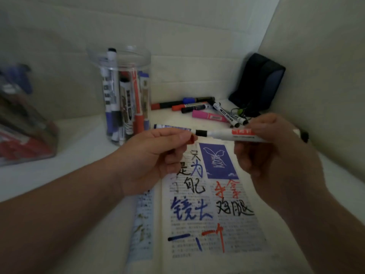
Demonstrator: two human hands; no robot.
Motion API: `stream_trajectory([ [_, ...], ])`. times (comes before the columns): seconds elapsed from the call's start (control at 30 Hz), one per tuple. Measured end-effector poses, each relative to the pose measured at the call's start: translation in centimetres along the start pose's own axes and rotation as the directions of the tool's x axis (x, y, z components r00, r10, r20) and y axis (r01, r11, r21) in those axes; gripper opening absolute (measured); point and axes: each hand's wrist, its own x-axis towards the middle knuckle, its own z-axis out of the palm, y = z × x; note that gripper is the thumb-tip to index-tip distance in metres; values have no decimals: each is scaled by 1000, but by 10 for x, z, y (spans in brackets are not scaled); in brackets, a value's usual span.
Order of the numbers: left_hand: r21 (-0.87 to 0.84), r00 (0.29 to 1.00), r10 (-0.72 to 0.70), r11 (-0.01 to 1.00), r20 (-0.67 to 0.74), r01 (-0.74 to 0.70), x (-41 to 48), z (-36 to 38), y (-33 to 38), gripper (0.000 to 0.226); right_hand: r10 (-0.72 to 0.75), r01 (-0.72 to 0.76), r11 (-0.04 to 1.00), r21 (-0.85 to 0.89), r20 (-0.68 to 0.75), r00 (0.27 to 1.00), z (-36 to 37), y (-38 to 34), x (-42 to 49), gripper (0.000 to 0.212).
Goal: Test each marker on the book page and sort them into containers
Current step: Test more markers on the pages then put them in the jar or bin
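White marker [243, 134] held level over the top of the open book [207, 210], black tip end pointing to your left. Your right hand [272, 151] grips the barrel, fingers curled round it. Your left hand [150, 155] pinches a small red piece [193, 138] between thumb and fingertips, just beside the marker's tip; it is mostly hidden, so you cannot tell whether it is the cap.

Book lies flat on the pale table [79, 155], its printed page covered in blue, black and red handwritten strokes.

Clear round jar [120, 62] stands behind your left hand, with markers upright inside. Loose markers [197, 105] lie scattered at the back, a pink marker [209, 116] among them. A blue-printed marker [171, 127] lies just behind your left fingers.

Far left: second clear container [21, 131], blurred, with red and blue shapes inside. Dark pouch [258, 84] leans in the back right corner.
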Motion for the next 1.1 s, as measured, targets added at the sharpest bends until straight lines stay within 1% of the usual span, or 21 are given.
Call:
stream_trajectory([
  [0.1, -12, 1000, -10, 1000, 24, 10, 1, -4, -1, 31, 17, -16, 998, -67, 10, 1000, 1, 10, -7, 14],
  [0.17, 11, 999, 0, 1000, 50, 0, 2, -3, -3, 28, 26, -21, 993, -112, 41, 999, -1, 12, -8, 11],
  [0.23, 25, 997, 16, 1000, 71, -18, 3, -3, -3, 20, 31, -17, 989, -150, 90, 995, -4, 11, -8, 10],
  [0.33, 50, 995, 43, 998, 85, -47, 2, -4, -3, 7, 48, 1, 957, -291, 162, 986, -4, 7, -12, 3],
  [0.43, 88, 996, 55, 994, 77, -62, -1, -2, -2, 14, 20, 48, 885, -463, 141, 990, -6, 4, -15, 9],
  [0.5, 188, 998, 68, 980, 2, -68, -6, 7, 1, 28, -119, 203, 767, -609, 176, 977, -6, 6, -19, 13],
  [0.53, 265, 992, 109, 960, -68, -88, -8, 13, 1, 36, -189, 296, 680, -671, 230, 955, -4, 7, -21, 10],
  [0.57, 350, 969, 194, 928, -152, -131, -10, 19, 1, 43, -229, 362, 608, -707, 280, 932, 1, 10, -24, 6],
  [0.6, 434, 923, 306, 882, -235, -183, -12, 24, 1, 48, -253, 406, 573, -712, 318, 914, 6, 14, -28, 4],
  [0.67, 535, 799, 490, 804, -350, -259, -16, 27, 2, 53, -263, 425, 608, -670, 335, 905, 15, 21, -33, 13],
  [0.73, 530, 745, 541, 794, -391, -298, -18, 26, 6, 54, -190, 311, 728, -611, 256, 948, 25, 21, -33, 14],
  [0.77, 516, 737, 547, 797, -398, -313, -18, 25, 7, 56, -77, 180, 826, -533, 210, 975, 30, 18, -31, 15],
  [0.8, 505, 734, 550, 799, -399, -325, -19, 24, 8, 57, 82, -1, 915, -404, 183, 980, 32, 16, -29, 15],
  [0.83, 499, 729, 559, 797, -396, -340, -19, 23, 9, 59, 254, -205, 947, -248, 188, 949, 34, 13, -26, 15],
  [0.87, 506, 723, 569, 789, -391, -347, -19, 23, 9, 59, 395, -382, 918, -104, 204, 896, 36, 12, -25, 15],
  [0.9, 532, 718, 579, 776, -388, -338, -19, 23, 9, 58, 482, -496, 869, 0, 228, 846, 38, 10, -24, 19],
  [0.93, 561, 720, 579, 765, -382, -317, -18, 22, 8, 57, 522, -548, 834, 55, 243, 818, 39, 10, -23, 23],
  [0.97, 559, 735, 561, 773, -381, -300, -17, 20, 8, 57, 533, -563, 824, 66, 245, 810, 40, 10, -21, 24],
  [1.0, 502, 764, 519, 811, -383, -299, -15, 20, 7, 59, 521, -542, 839, 40, 226, 823, 39, 9, -19, 22],
  [1.07, 215, 842, 394, 917, -367, -336, -12, 20, 6, 57, 439, -433, 898, -76, 151, 886, 38, -1, -9, 12],
  [1.1, 60, 871, 347, 935, -347, -348, -11, 20, 6, 54, 384, -370, 921, -124, 111, 917, 38, -8, -2, 8],
])
